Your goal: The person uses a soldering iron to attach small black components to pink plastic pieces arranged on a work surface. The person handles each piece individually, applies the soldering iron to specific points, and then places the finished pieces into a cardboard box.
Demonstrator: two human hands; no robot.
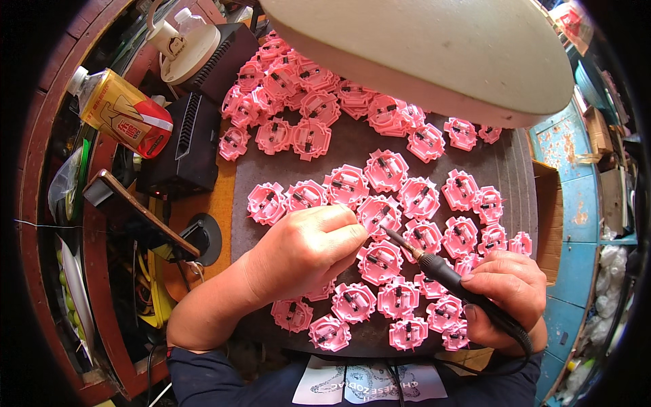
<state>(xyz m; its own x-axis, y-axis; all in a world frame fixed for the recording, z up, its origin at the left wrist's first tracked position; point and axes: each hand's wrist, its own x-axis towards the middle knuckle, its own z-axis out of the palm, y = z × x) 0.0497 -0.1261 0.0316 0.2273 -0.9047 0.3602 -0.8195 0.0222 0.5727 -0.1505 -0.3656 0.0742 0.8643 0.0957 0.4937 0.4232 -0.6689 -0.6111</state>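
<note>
My right hand (507,288) grips a soldering iron (439,270) by its black handle. The iron's thin tip points up and left, reaching a pink plastic part (377,210) in the middle of the dark work mat (271,159). Just left of that part, my left hand (319,237) is closed with its fingers pinched; whatever they hold is hidden. Small black and whitish pieces sit inside each pink part. Several similar parts lie around both hands, among them one pink part (380,262) just below the iron tip.
A large pale lamp head (434,54) overhangs the far side. Beyond the hands, pink parts are heaped (291,81). At left stand a black box-shaped device (180,146), a bottle with a yellow and red label (129,115) and a phone-like slab (139,211). The iron's cord (519,332) loops beside my right wrist.
</note>
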